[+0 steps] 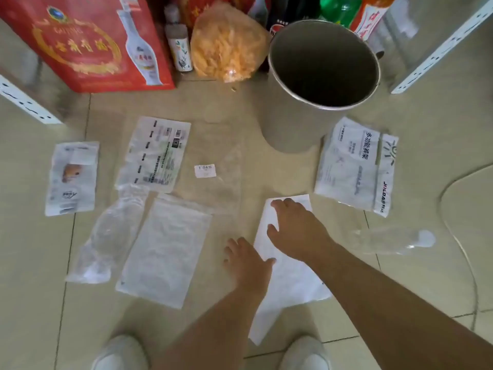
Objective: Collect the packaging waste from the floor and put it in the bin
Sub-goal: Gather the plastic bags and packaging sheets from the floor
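A plain white plastic bag [289, 279] lies flat on the tiled floor in front of me. My right hand [296, 228] rests on its upper part, fingers spread. My left hand [246, 260] touches its left edge, fingers apart. The metal bin [282, 129] stands upright and empty beyond the bag. More packaging lies around: a printed white bag [354, 166] at right, a clear bag with a barcode label [213, 172], a printed bag [154, 153], a small pouch [72, 177], a crumpled clear wrapper [106, 236], a frosted bag [165, 252] and a clear plastic bottle [394, 240].
A red liquor box [88, 41], small bottles [178, 46] and an orange snack bag [229, 44] stand behind the bin. White shelf rails [440, 49] flank both sides. A thin cable [458, 244] loops on the floor at right. My white shoes [120, 353] are at the bottom.
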The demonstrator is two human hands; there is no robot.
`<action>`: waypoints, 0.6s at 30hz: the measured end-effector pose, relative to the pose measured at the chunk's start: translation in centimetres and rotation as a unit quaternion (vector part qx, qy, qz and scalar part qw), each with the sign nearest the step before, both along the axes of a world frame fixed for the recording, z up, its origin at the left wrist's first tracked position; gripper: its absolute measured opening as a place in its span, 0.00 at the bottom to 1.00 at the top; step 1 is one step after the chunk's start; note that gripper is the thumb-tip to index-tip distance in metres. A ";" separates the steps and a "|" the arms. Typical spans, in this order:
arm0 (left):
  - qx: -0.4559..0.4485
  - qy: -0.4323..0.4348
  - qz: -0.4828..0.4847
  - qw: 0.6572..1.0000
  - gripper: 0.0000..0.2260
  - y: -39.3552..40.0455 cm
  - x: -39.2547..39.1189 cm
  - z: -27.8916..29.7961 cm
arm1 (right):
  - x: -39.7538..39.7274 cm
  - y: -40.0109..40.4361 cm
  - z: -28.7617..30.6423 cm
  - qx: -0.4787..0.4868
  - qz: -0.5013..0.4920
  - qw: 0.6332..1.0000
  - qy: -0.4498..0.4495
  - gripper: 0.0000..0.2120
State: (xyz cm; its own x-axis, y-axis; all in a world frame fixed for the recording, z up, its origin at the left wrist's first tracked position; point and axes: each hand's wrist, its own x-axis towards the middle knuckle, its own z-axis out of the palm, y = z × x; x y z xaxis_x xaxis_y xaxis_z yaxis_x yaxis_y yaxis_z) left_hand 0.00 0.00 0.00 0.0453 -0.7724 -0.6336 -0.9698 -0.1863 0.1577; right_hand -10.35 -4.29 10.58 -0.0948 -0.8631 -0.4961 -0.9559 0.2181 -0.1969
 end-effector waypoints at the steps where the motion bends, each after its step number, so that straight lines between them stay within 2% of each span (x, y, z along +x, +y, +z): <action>1: 0.004 -0.016 0.007 1.000 0.38 0.1 -0.1 -0.4 | 0.1 -0.1 -0.2 -0.003 -0.001 1.000 -0.004 0.21; 4: -0.006 -0.004 0.018 1.000 0.26 0.0 0.1 -1.9 | 0.3 -0.3 -0.7 -0.015 -0.001 1.000 -0.006 0.20; 7: 0.059 0.120 0.076 0.988 0.17 -0.6 0.1 -1.9 | 0.6 -0.4 -0.8 -0.015 0.017 1.000 0.005 0.20; 9: 0.065 0.179 0.079 0.978 0.08 -0.8 0.8 -0.1 | 0.8 -0.5 -0.3 -0.013 0.027 1.000 0.004 0.20; 13: 0.060 0.254 0.056 0.964 0.11 -3.0 4.9 4.8 | 0.4 -1.8 0.7 -0.049 0.006 0.999 -0.009 0.21; 15: 0.052 0.254 0.023 0.966 0.16 -5.2 8.5 7.5 | 0.9 -2.2 1.2 -0.053 -0.009 0.998 -0.024 0.22; 18: 0.029 0.247 0.052 0.967 0.15 -9.7 15.2 11.3 | 3.0 -3.1 1.5 -0.068 0.005 0.996 -0.056 0.21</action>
State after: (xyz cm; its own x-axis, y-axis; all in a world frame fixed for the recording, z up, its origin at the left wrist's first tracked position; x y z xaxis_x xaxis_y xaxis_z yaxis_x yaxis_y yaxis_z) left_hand 15.22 -9.70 11.35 -0.1987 -0.7419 -0.6405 -0.7545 -0.3013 0.5830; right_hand -7.38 -7.44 12.10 -0.0365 -0.9238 -0.3812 -0.9283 0.1726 -0.3292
